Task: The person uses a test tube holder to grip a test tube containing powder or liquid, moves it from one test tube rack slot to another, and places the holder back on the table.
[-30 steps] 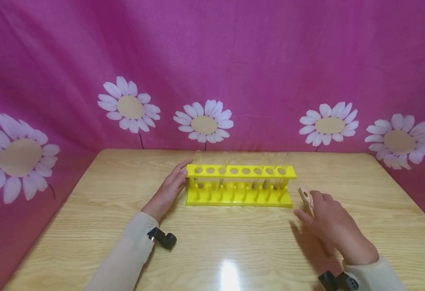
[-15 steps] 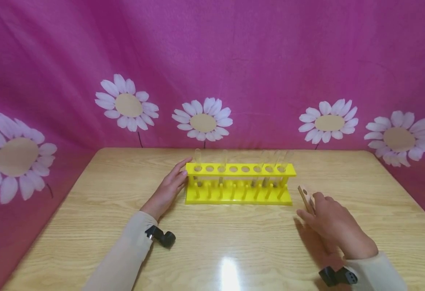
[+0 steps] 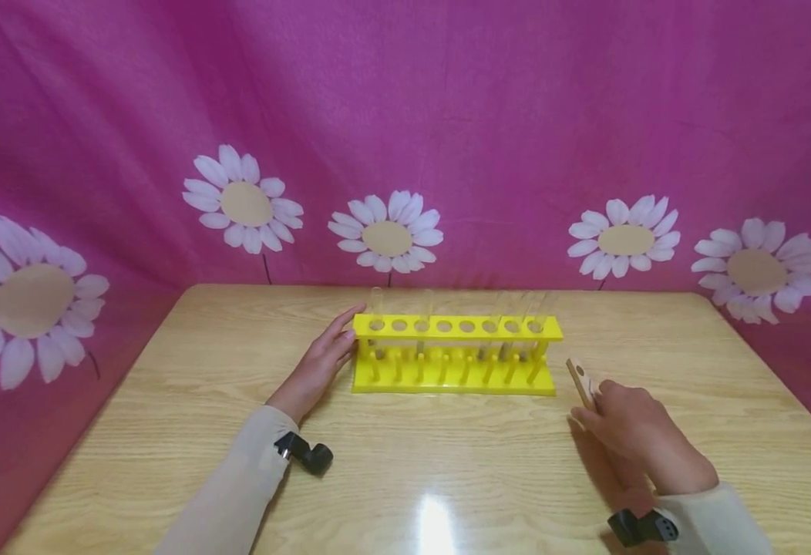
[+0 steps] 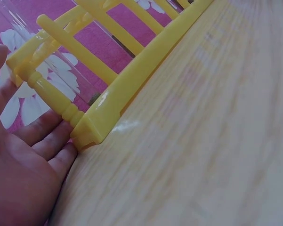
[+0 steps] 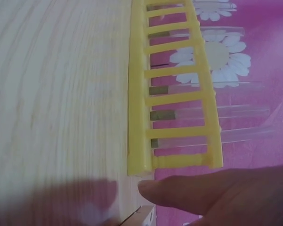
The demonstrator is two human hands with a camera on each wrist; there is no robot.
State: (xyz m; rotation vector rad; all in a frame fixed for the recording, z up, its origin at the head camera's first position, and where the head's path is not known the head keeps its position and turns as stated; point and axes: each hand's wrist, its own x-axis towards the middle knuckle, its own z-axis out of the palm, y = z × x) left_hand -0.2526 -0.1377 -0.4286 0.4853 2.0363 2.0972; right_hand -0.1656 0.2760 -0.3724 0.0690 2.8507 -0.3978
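A yellow test tube rack stands upright on the table, with several clear test tubes in its holes. Dark greenish matter shows at the bottoms of the tubes in the right wrist view. My left hand rests against the rack's left end, its fingers extended along the end post. To the right of the rack, my right hand grips a wooden test tube holder between thumb and fingers. The holder's end points toward the rack, with a gap between them; its rear part is hidden by the hand.
The wood-grain table reaches back to a magenta cloth printed with white daisies. Black wrist cameras sit on both cream sleeves. Three rack holes right of centre-left hold no tube.
My right hand has shifted slightly toward me, its fingers lower over the wooden test tube holder. The left hand and the rack keep their places.
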